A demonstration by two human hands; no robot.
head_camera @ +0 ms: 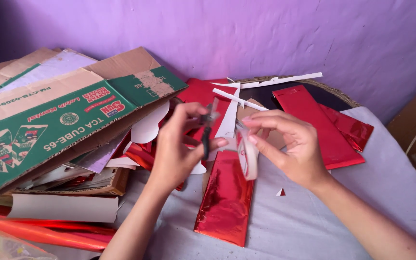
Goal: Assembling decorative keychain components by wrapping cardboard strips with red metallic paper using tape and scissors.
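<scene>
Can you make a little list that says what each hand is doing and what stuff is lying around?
Left hand: pinches a small dark tool, kind unclear
Right hand: holds a tape roll, fingers pinching near the tool
In front: long red foil strip on grey cloth
Right side: more red foil pieces
Left side: flattened cardboard box over paper stacks
Back: white paper strips, purple wall
Small bit: white scrap on the cloth
</scene>
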